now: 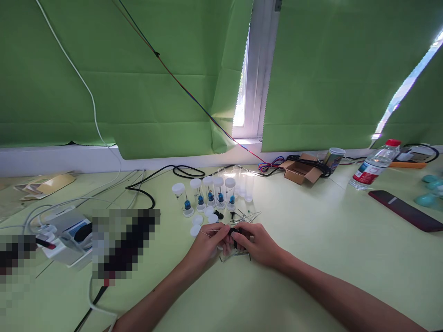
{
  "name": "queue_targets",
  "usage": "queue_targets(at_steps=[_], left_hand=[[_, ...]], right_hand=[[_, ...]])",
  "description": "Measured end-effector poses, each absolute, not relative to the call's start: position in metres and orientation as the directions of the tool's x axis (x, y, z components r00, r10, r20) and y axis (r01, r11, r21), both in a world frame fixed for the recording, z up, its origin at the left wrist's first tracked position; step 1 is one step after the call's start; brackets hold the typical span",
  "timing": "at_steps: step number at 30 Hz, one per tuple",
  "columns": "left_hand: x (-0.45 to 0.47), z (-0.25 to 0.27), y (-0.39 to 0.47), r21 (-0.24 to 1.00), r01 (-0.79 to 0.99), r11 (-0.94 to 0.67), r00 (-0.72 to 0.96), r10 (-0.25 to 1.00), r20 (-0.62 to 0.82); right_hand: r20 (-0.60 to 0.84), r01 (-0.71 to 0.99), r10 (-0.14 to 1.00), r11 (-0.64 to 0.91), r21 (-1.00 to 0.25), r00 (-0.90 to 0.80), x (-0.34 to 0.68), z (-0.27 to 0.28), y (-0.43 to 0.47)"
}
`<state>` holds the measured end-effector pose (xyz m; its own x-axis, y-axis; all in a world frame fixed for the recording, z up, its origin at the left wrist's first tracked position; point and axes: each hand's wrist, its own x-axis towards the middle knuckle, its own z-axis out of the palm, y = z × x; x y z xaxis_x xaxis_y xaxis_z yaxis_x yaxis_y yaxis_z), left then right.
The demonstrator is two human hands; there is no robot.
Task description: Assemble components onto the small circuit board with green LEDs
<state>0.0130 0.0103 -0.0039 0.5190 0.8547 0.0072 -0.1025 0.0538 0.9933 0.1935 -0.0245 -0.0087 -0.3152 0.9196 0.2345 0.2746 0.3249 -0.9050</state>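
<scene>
Close together over the table, my left hand (pixel 212 236) and my right hand (pixel 259 241) are both closed, pinching a small black part (pixel 235 231) between their fingertips. A thin metal wire sticks out to the left past my left hand. The fingers hide most of the part. Bent metal wires (pixel 249 216) lie just beyond my hands, with small black pieces (pixel 218 215) beside them. White round caps (pixel 197 220) lie near my left hand. Several clear capped tubes (pixel 208 193) holding blue pieces stand upright behind them.
Clear tubes (pixel 248 186) without blue pieces stand at the back. A cardboard box (pixel 300 172), a can (pixel 334 159), a water bottle (pixel 372 166) and a dark phone-like slab (pixel 404 210) are to the right. A white power box (pixel 65 235) with cables sits left, near blurred-out objects.
</scene>
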Motion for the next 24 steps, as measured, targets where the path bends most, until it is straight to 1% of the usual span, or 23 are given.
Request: queue_targets(at_steps=[15,24], left_hand=[[0.0131,-0.0053,0.0103,0.992,-0.106,0.069,0.515,0.857,-0.005],[0.0126,-0.0053,0.0105,0.995,-0.088,0.052,0.522,0.853,0.002]], right_hand=[[0.263,0.283,0.914,0.352,-0.892,-0.309,0.1937,-0.009,-0.0234],[0.253,0.288,0.916,0.344,-0.894,-0.311,0.1945,-0.0115,-0.0231]])
